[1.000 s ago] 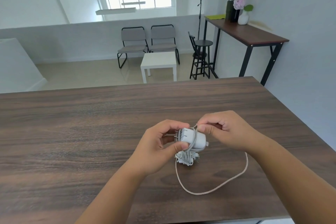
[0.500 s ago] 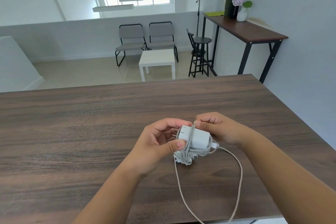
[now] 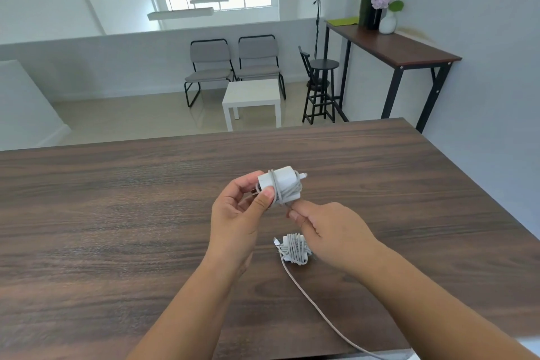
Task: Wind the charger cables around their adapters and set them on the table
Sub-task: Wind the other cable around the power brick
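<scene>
Both hands have lifted the white adapter (image 3: 280, 184) clear of the finished bundle (image 3: 294, 249), which a second ago sat hidden right beneath them and now lies in the open on the desk (image 3: 117, 213), near the right wrist. The right hand (image 3: 327, 231) has swung from above the adapter to just below it.

Only a few turns of cable (image 3: 309, 295) sit on the block, and they look loose; I'd guess that if the right hand eases its pull, those turns could slide off the rounded end. The long tail trails past the near desk edge, so it may snag there or drag the finished bundle along.

The left hand (image 3: 236, 213) is palm-up, thumb and fingers closed on the adapter's plug end. The right hand is knuckles-up, fingertips pinched on the cable just under the block.
</scene>
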